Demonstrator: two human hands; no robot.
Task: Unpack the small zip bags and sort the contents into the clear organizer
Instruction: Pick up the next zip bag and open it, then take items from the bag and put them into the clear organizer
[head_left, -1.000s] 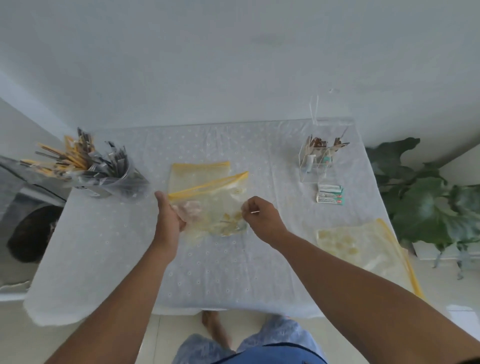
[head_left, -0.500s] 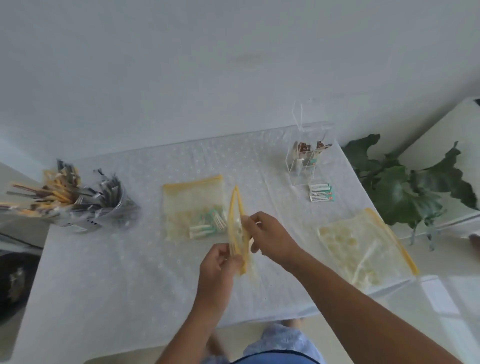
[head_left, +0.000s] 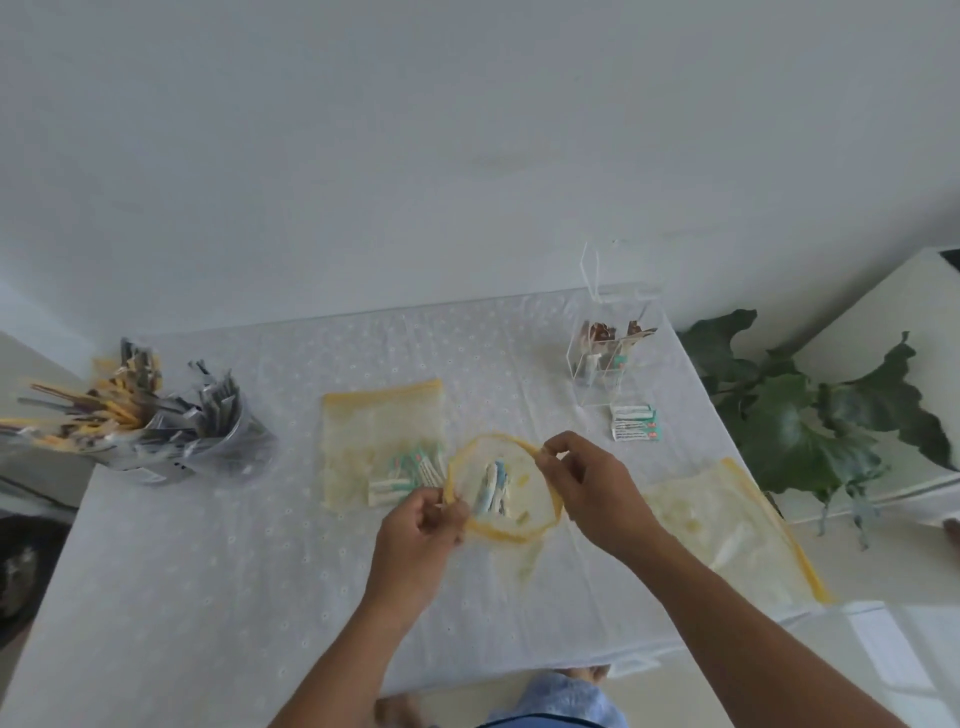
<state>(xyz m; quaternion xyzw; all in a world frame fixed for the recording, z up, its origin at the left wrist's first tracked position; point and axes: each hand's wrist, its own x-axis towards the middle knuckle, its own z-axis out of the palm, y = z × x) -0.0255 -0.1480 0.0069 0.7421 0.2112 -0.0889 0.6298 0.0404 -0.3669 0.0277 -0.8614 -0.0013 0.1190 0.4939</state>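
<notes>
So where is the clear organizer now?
In the head view, the clear organizer stands at the table's far right corner, just behind a small stack of packets.

Held zip bag (head_left: 503, 486): clear, yellow zip rim pulled open into a ring, small packets (head_left: 492, 487) visible inside. Second zip bag (head_left: 382, 447) flat on table just left of it, green-white packets at its near end. Third zip bag (head_left: 727, 530) flat at right. Clear organizer (head_left: 610, 358) far right, upright, sachets inside.
</notes>
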